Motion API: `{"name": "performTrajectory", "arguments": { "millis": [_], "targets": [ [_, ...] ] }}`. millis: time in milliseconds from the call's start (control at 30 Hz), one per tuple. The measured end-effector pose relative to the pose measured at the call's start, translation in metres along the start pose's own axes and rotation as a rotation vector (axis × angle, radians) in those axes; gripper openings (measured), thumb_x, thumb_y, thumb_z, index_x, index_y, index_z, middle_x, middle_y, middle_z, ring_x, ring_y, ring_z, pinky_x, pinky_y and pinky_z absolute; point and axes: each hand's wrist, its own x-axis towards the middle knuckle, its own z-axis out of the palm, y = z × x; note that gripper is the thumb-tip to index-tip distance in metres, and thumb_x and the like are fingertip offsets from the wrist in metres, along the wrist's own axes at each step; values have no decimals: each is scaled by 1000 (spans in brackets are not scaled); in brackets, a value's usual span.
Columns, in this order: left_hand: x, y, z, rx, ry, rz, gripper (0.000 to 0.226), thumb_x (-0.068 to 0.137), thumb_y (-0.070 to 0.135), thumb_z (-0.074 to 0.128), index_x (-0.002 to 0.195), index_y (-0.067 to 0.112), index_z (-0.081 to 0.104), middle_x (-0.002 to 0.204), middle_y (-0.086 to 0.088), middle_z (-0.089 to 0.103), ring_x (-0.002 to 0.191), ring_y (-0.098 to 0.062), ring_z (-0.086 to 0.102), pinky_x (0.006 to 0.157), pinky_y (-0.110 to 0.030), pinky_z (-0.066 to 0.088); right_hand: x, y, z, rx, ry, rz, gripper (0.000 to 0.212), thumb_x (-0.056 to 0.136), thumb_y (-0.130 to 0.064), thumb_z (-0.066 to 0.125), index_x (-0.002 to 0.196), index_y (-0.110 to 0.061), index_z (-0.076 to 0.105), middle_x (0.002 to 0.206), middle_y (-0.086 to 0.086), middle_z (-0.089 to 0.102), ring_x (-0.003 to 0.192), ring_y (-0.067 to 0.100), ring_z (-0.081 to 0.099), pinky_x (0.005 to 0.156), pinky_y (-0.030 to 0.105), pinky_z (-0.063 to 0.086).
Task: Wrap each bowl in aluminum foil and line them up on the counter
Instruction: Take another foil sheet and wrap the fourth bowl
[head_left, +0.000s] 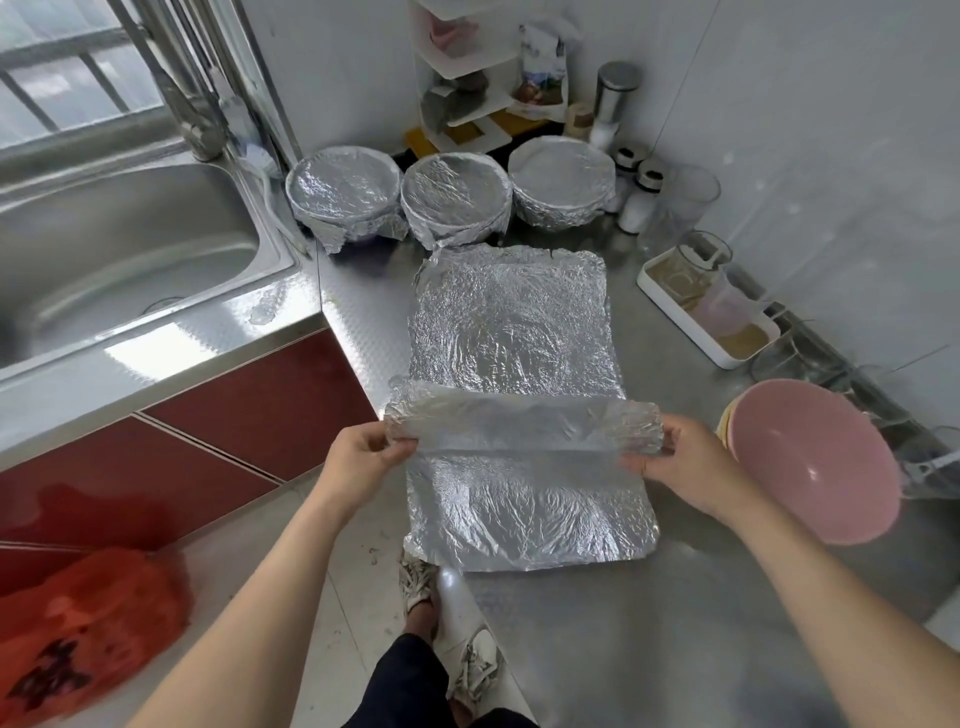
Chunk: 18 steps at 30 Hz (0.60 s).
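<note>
Grip, two-handed: clamped on foil roll (524, 421) ends.
Left hand (363, 460) and right hand (685, 467), fingers curled, each pinch one end of the crumpled foil roll over the steel counter (675, 613). Near sheet (524, 514), wrinkled silver, spreads from the roll toward the person; far sheet (511, 317) lies flat beyond. Pink bowl (815, 457), unwrapped, tilted, just right of the right hand. Three wrapped bowls (454, 200) in a row at the back.

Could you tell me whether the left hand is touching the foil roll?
Touching: the head view shows the left hand pinching the end of the foil roll.
</note>
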Motion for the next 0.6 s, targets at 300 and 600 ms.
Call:
{"name": "performTrajectory", "arguments": {
  "millis": [300,600],
  "targets": [
    [13,-10,16,72,98,-94,20,84,23,76,67,15,69,53,10,56,47,-3,42,56,-25,36,30,33,32,-302,239,292,38,83,-40,71,75,-5,61,64,13,61,53,23,51,51,28,35],
    [18,-7,30,341,221,-125,37,87,34,73,59,12,62,51,1,53,49,-14,44,52,-30,32,41,27,50,-605,329,310,40,94,-39,57,111,-3,62,108,13,67,92,31,63,75,37,49]
  ]
}}
